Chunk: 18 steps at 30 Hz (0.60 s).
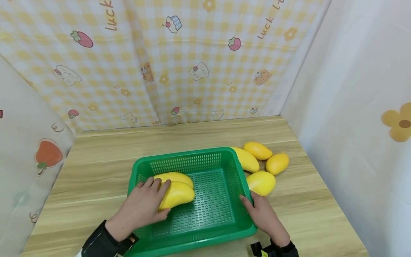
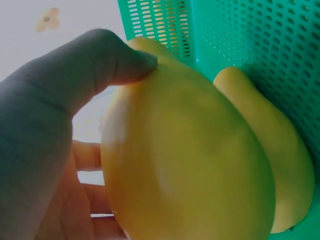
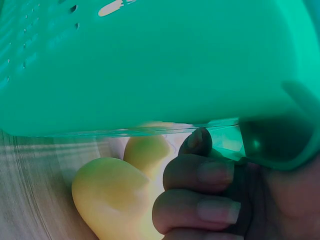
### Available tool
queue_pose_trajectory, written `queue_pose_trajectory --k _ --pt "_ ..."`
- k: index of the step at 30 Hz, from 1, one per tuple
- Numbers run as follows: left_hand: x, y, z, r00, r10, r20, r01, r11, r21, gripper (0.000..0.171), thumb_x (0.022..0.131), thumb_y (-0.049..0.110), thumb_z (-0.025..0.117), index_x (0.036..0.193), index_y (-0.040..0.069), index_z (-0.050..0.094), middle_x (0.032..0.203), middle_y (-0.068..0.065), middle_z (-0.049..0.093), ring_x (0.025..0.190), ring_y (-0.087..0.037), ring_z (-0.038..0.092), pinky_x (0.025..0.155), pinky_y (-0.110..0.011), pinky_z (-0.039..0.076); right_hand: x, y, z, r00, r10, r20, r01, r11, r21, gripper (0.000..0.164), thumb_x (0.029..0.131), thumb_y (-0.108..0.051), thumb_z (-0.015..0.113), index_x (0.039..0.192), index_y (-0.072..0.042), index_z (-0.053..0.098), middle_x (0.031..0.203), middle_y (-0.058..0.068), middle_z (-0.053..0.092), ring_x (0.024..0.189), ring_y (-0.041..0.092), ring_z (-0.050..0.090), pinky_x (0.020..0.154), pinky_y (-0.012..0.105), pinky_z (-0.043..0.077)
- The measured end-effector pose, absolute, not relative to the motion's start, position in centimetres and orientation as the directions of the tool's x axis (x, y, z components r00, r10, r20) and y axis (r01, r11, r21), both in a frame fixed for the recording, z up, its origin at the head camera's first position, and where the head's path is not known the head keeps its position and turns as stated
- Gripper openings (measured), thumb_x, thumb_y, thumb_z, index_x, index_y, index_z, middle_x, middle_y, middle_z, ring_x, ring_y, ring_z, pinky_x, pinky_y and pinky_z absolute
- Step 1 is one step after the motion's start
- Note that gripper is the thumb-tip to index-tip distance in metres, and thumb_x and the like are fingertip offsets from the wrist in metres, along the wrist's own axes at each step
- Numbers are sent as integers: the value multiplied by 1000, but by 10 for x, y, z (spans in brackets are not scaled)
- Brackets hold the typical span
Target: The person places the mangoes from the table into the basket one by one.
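Observation:
My left hand [image 1: 142, 205] reaches into a green plastic basket [image 1: 212, 203] and grips a yellow mango [image 1: 179, 194]. In the left wrist view the thumb lies across the top of this mango [image 2: 185, 150], with other fingers at its far side. Right behind it, along the basket wall, lies a second mango [image 2: 275, 145]. At the basket's right side, my right hand [image 1: 264, 216] holds the rim, thumb inside. The right wrist view shows its fingers [image 3: 190, 210] curled under the rim outside the green wall [image 3: 150, 75].
Outside the basket's right edge, several mangoes lie on the wooden table [image 1: 106, 150]: a long one [image 1: 247, 159], a rounder one [image 1: 261, 183], and two smaller orange-yellow ones, including one at the far right [image 1: 277, 163]. A checked curtain [image 1: 192, 53] hangs behind, with pale sheets at both sides.

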State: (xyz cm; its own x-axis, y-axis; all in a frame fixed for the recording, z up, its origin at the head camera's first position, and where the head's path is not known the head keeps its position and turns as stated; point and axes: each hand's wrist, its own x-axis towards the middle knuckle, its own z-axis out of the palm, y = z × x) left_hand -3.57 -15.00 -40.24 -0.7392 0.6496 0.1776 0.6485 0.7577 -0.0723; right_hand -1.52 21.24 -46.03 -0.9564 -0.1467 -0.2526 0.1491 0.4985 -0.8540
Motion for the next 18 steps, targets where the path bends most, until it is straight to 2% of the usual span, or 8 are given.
queue_pose_trajectory --k 8,18 --pt "-37 -145 -403 -774 620 125 616 784 -75 73 69 52 76 118 1 61 92 -16 60 80 -29 54 57 -39 49 -16 210 -458 -955 -158 -252 152 470 -869 48 99 -40 51 114 5 57 87 9 66 68 16 67 55 28 55" --pt "-35 -134 -400 -770 635 56 631 772 -79 69 68 54 77 111 1 61 83 -14 59 72 -27 55 54 -41 49 -15 211 -457 -952 -151 -268 165 486 -858 49 99 -41 49 117 4 57 90 9 66 71 16 67 57 28 56"
